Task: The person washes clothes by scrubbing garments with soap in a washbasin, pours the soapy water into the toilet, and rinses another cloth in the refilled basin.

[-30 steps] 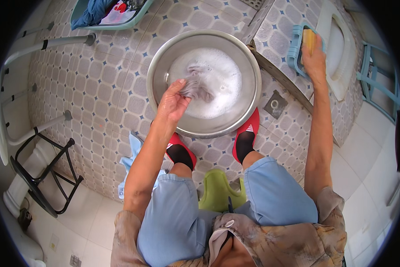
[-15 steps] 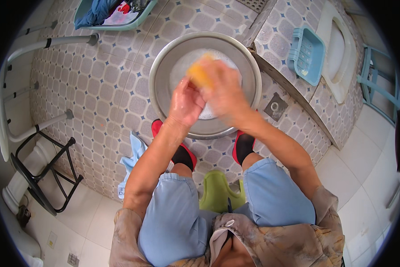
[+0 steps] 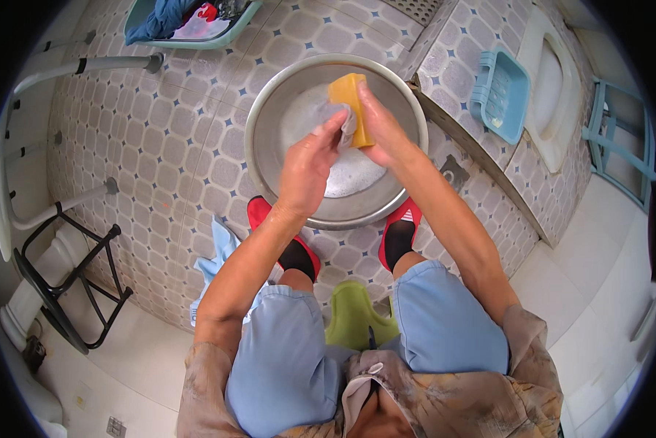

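Over a round metal basin (image 3: 252, 150), my right hand (image 3: 386, 135) grips a large yellow soap bar (image 3: 357, 102) along its right side. My left hand (image 3: 304, 171) is closed on a small wet grey cloth (image 3: 348, 125), which presses against the soap's left face. Part of the cloth is blurred and hidden by my fingers, so its exact kind does not show. Below my hands, whitish soapy water (image 3: 353, 180) covers the basin's bottom.
A green plastic stool (image 3: 350, 317) is between my legs. Light blue cloth (image 3: 215, 255) lies on the tiles at left. A tub of clothes (image 3: 229, 33) stands far left; a blue basket (image 3: 514, 91) sits on the right ledge by a squat toilet (image 3: 558, 95). A black-framed stand (image 3: 65, 285) is at left.
My hands have moved slightly apart from a blurred, overlapping position. The soap bar has shifted right and turned more upright, and the grey cloth now shows against it.
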The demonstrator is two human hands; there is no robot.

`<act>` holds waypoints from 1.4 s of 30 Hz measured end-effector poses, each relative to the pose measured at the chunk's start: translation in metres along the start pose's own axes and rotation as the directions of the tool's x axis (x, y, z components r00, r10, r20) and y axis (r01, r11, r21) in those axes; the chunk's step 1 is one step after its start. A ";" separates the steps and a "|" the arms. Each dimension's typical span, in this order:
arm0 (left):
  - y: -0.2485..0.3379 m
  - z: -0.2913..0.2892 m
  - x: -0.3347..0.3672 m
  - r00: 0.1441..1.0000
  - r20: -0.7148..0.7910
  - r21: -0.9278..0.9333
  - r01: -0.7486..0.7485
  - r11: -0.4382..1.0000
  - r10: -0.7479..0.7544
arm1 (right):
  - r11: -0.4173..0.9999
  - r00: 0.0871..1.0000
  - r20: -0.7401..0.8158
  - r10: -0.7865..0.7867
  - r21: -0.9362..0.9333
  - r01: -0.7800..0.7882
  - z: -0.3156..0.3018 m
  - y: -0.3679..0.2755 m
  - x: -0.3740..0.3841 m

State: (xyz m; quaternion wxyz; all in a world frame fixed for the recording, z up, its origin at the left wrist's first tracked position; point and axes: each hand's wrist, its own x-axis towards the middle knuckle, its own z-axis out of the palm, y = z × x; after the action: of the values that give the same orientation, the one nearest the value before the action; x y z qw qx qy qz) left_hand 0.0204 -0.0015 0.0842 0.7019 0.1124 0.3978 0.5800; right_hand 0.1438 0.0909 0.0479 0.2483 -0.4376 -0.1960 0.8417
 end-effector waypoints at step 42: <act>-0.017 -0.031 0.017 0.971 0.239 -0.634 0.149 0.759 0.008 | -0.316 0.665 0.442 -0.602 -0.897 0.309 0.069 0.027 -0.025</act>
State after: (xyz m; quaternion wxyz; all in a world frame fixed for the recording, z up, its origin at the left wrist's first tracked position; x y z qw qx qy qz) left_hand 0.0112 -0.0005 0.0457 0.7595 -0.0865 0.0943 0.6378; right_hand 0.0918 0.0470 0.0867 0.1865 -0.4371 -0.8564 0.2019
